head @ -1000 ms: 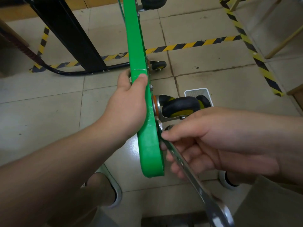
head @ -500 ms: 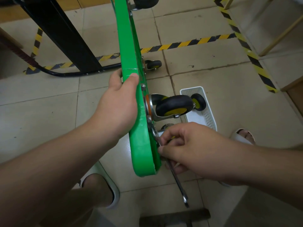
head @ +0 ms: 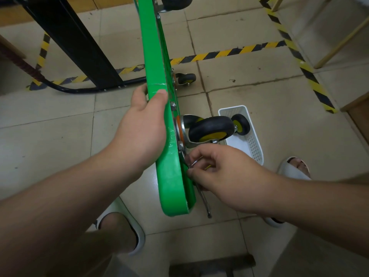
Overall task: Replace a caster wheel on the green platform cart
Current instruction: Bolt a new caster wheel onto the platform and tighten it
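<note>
White basket holds spare wheel; left hand grips cart, right hand pinches wrench.

Looks like a workshop or small industrial space to me, not a home. Beige tiled floor with yellow-and-black hazard tape marking off zones, a black metal frame standing far left, bare wooden legs far right, and a white plastic basket on the floor holding a spare caster wheel.
</note>
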### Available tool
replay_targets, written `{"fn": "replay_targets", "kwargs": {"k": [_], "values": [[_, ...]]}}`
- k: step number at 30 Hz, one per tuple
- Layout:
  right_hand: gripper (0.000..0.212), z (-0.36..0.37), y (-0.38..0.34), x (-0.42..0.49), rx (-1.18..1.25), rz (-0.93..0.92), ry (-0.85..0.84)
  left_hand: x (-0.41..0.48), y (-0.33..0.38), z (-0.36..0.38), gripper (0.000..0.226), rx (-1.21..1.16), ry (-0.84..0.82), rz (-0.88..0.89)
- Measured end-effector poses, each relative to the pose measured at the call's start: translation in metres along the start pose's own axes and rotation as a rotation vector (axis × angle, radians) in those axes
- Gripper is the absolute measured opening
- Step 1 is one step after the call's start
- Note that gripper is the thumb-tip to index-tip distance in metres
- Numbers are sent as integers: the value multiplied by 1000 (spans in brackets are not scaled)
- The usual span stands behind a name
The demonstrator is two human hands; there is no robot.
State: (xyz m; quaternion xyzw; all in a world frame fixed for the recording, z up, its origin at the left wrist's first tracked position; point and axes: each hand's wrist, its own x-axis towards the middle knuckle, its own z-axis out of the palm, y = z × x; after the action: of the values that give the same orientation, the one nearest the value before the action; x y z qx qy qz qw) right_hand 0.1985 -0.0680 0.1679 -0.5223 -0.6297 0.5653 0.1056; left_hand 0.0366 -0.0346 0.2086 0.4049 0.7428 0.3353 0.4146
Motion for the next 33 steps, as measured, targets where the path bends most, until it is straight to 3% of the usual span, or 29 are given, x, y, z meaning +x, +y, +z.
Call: {"fn": "replay_targets", "kwargs": {"k": [5, 23, 33], "values": [[3, 1, -7, -2, 107, 50, -75, -2, 1, 1, 41, 23, 17, 1], [24, -25, -62, -4, 562, 370, -280, -1, 1, 1, 37, 47, 23, 13], [24, -30, -66, 0, 490, 381, -339, -2, 1, 0, 38, 35, 13, 9]]}}
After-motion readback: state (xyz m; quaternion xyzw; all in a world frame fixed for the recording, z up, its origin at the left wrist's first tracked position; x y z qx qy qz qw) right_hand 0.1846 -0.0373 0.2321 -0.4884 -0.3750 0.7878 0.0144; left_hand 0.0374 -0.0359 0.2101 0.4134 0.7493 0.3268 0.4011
